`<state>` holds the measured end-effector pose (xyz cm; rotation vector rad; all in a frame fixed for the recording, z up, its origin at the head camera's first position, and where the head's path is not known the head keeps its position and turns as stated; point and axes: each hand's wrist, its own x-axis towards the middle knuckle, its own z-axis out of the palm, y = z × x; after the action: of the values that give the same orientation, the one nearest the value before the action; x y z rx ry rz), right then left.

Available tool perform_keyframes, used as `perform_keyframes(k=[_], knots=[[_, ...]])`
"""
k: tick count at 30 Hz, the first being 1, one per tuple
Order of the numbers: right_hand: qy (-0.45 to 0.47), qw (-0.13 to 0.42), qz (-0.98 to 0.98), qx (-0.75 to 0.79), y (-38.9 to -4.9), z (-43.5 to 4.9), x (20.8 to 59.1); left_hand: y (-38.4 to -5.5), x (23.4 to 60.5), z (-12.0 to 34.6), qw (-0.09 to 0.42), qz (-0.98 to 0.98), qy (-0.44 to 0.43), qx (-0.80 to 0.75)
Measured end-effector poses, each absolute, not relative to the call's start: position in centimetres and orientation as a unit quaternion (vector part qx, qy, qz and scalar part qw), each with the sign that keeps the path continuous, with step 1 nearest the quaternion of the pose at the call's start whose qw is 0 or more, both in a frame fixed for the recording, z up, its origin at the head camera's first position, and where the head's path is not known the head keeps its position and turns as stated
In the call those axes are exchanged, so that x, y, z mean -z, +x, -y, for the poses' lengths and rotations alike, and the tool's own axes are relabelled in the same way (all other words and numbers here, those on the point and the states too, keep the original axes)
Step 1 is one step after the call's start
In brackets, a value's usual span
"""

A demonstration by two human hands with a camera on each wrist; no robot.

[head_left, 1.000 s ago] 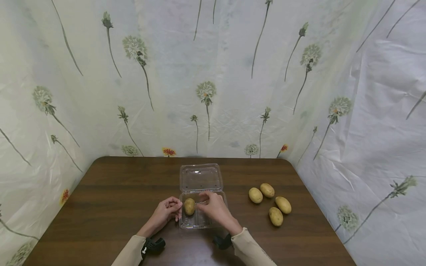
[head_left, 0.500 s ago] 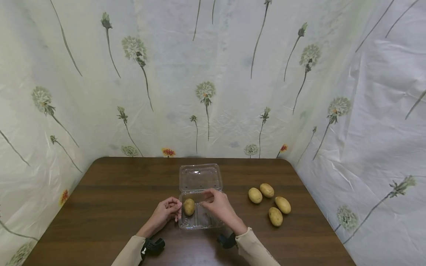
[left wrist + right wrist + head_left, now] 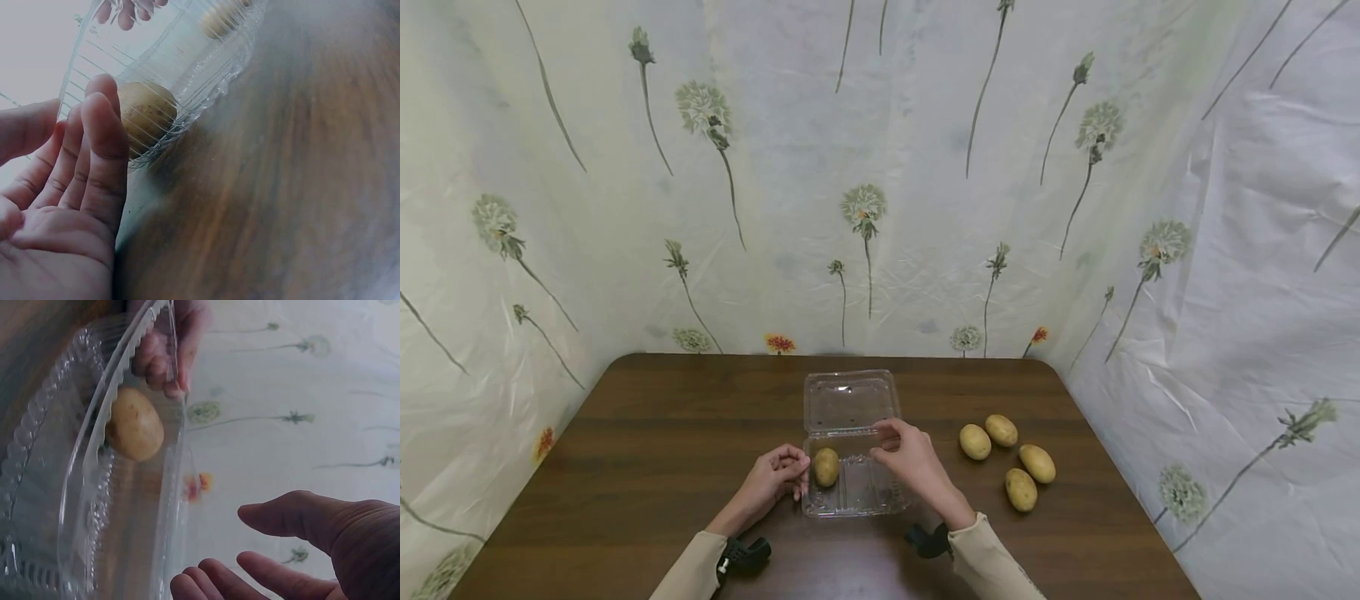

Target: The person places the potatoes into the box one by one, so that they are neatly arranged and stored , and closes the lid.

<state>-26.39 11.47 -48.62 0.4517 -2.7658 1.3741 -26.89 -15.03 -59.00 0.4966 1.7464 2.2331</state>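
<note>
A clear plastic clamshell container [image 3: 861, 492] stands on the table with its lid [image 3: 850, 402] raised and leaning back. One potato [image 3: 827, 467] lies in the left part of the base; the right wrist view shows the same potato [image 3: 135, 425] through the clear wall. My left hand [image 3: 772, 481] pinches the container's left rim between thumb and fingers [image 3: 103, 134]. Over the right side of the base hovers my right hand [image 3: 913, 458], its thumb and fingers [image 3: 278, 575] apart and holding nothing.
To the right of the container, several loose potatoes [image 3: 1020, 489] lie in a group on the brown wooden table [image 3: 700, 417]. Behind and beside the table hangs a pale curtain [image 3: 925, 250] printed with dandelions.
My right hand has moved to the right, away from the potato in the container. The left hand, container and potatoes keep their places.
</note>
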Motion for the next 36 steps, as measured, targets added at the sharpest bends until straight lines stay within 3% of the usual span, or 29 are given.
perform_keyframes(k=[36], knots=[[0.034, 0.051, 0.897, -0.438, -28.1, -19.6, 47.4, -26.9, 59.0, 15.0, 0.136, -0.595, 0.173, -0.773]])
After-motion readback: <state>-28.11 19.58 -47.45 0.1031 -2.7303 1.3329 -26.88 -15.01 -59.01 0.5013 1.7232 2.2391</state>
